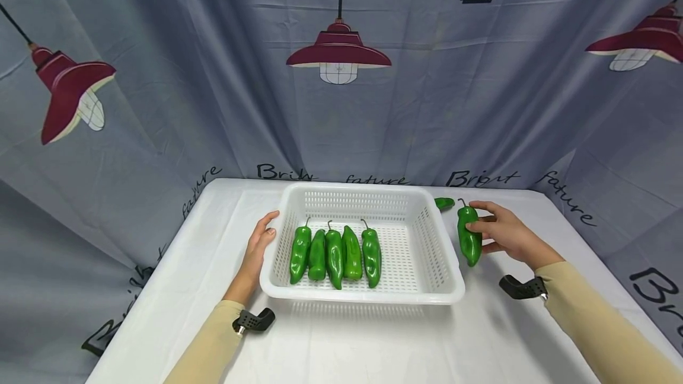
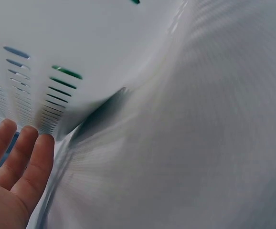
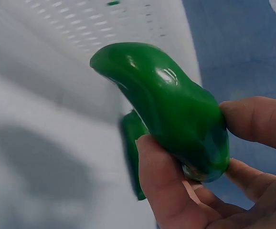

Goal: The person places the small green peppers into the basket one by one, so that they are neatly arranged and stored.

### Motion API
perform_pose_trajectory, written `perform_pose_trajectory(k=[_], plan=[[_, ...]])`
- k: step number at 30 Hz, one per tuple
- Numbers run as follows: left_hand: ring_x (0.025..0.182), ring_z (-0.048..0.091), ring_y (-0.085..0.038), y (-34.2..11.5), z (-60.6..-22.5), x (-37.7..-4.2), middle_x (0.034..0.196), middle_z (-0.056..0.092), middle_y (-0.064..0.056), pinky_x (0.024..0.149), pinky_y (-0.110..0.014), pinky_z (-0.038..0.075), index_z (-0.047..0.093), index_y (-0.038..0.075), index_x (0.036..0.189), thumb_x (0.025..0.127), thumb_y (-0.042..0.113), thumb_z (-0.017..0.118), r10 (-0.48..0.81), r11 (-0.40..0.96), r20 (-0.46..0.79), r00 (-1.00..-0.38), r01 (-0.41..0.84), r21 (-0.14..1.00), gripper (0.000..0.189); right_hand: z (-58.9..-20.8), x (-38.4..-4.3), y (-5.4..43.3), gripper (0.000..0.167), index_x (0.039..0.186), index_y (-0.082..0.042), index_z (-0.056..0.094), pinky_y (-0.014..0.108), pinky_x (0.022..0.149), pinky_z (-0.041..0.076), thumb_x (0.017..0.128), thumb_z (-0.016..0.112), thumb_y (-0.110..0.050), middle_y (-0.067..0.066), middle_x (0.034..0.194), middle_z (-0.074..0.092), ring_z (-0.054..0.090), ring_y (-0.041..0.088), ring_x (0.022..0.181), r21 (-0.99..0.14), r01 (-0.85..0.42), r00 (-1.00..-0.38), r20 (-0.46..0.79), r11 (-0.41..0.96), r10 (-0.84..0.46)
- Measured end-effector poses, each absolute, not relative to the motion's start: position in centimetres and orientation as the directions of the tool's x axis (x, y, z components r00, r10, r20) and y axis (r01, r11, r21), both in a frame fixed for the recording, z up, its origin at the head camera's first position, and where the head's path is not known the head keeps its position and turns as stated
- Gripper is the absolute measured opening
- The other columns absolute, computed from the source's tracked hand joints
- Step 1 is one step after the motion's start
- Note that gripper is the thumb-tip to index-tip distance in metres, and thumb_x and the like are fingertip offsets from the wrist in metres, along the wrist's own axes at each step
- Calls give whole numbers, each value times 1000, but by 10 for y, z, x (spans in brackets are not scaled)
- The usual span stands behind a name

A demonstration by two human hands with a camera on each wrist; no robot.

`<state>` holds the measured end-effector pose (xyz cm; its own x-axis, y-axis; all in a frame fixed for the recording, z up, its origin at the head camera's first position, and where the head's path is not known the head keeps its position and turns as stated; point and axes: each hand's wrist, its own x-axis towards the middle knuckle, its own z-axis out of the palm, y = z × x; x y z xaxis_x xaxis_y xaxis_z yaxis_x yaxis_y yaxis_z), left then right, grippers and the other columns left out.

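My right hand (image 1: 507, 233) pinches a green pepper (image 1: 469, 236) just right of the white basket (image 1: 363, 297), its stem pointing up and its tip down. In the right wrist view, thumb and fingers grip the thick end of that pepper (image 3: 162, 90). Several green peppers (image 1: 334, 253) lie side by side in the left half of the basket, tips toward me. At the basket's left wall rests my left hand (image 1: 258, 248), fingers loosely extended. The left wrist view shows its fingers (image 2: 40, 160) against the slotted wall.
Another green pepper (image 1: 444, 203) lies on the white tablecloth (image 1: 373, 342) behind the basket's right wall, partly hidden by it. A grey-blue curtain (image 1: 240, 105) printed with lamps hangs along the table's back and sides.
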<state>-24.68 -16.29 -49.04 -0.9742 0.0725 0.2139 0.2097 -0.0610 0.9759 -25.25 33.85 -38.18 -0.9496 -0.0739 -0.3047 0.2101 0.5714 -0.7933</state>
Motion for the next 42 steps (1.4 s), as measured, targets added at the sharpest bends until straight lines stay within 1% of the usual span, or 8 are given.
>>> perform_pose_trajectory(k=[5, 9, 14, 18, 27, 33, 39, 42], plan=[[112, 59, -4, -163, -489, -247, 147, 45, -17, 93, -19, 54, 35, 8, 153, 106, 20, 35, 65, -60, 218, -974, 214, 975, 49, -362, -255, 328, 78, 162, -1, 9, 42, 78, 64, 103, 57, -19, 40, 149, 35, 66, 21, 97, -784, 178, -954, -285, 594, -92], [113, 58, -3, -163, -489, -247, 151, 41, -21, 94, -19, 53, 33, 7, 154, 105, 20, 35, 72, -61, 216, -974, 212, 975, 50, -347, -258, 319, 76, 162, -2, 10, 42, 79, 64, 104, 56, -18, 39, 149, 36, 66, 18, 96, -790, 153, -957, -269, 594, -111], [114, 57, -2, -163, -490, -247, 151, 41, -18, 95, -18, 52, 33, 7, 154, 105, 19, 35, 74, -63, 217, -973, 212, 975, 50, -334, -260, 307, 76, 163, -4, 13, 41, 76, 65, 103, 58, -17, 38, 149, 37, 68, 16, 93, -807, 101, -962, -228, 582, -150], [115, 57, -2, -164, -490, -248, 150, 42, -14, 96, -17, 51, 33, 7, 154, 105, 19, 34, 74, -63, 219, -973, 215, 975, 50, -331, -262, 296, 76, 163, -5, 13, 41, 76, 65, 103, 58, -17, 37, 150, 38, 68, 16, 94, -823, 91, -952, -236, 560, -192], [114, 58, -3, -163, -491, -248, 150, 42, -16, 95, -18, 52, 33, 7, 154, 105, 19, 35, 77, -52, 209, -975, 205, 977, 51, -336, -263, 266, 77, 162, -5, 14, 42, 77, 65, 101, 60, -12, 38, 149, 37, 68, 20, 96, -839, 113, -931, -276, 532, -239], [113, 59, -2, -165, -492, -248, 151, 41, -18, 95, -17, 52, 32, 8, 155, 105, 20, 34, 85, -50, 204, -975, 200, 979, 51, -342, -267, 250, 76, 162, -5, 16, 43, 75, 65, 100, 61, -12, 37, 146, 41, 69, 19, 92, -841, 99, -922, -279, 531, -269], [111, 61, -5, -165, -493, -249, 149, 44, -23, 93, -19, 54, 32, 9, 155, 105, 20, 34, 94, -69, 199, -975, 193, 979, 51, -348, -270, 240, 74, 161, -5, 18, 44, 76, 64, 101, 60, -11, 36, 145, 43, 69, 21, 93, -852, 116, -911, -296, 511, -286], [112, 60, -4, -165, -493, -249, 150, 43, -22, 94, -18, 53, 32, 9, 155, 105, 19, 35, 96, -72, 205, -974, 198, 978, 51, -351, -271, 235, 74, 161, -5, 18, 45, 77, 65, 100, 61, -12, 35, 145, 45, 70, 22, 94, -851, 131, -908, -309, 509, -283]])
